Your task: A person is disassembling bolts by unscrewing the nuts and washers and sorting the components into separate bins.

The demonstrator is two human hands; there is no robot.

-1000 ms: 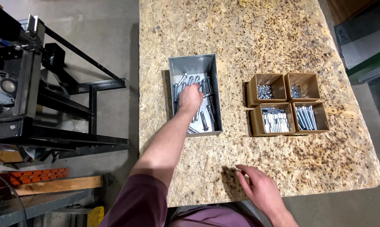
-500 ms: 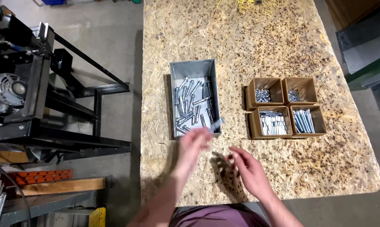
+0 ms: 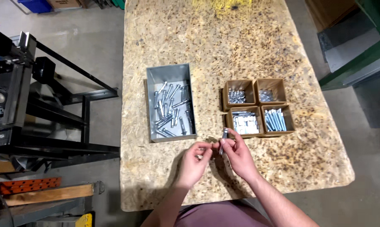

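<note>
Both my hands meet over the near part of the wooden board table (image 3: pixel 249 46). My right hand (image 3: pixel 239 154) pinches a small silver bolt (image 3: pixel 224 136) upright between thumb and fingers. My left hand (image 3: pixel 194 163) has its fingertips at the lower end of the same bolt. A grey metal bin (image 3: pixel 170 75) holding several loose silver bolts sits just beyond my left hand. Four small brown cardboard boxes (image 3: pixel 257 107) of sorted metal hardware stand beyond my right hand.
A black metal machine frame (image 3: pixel 38 105) stands on the concrete floor left of the table. Orange and wooden pieces (image 3: pixel 38 191) lie on the floor at the lower left. Green and grey structures (image 3: pixel 358 46) stand to the right.
My left hand has left the grey bin and come back toward me. My right hand has risen off the table edge, and the two now meet on a bolt.
</note>
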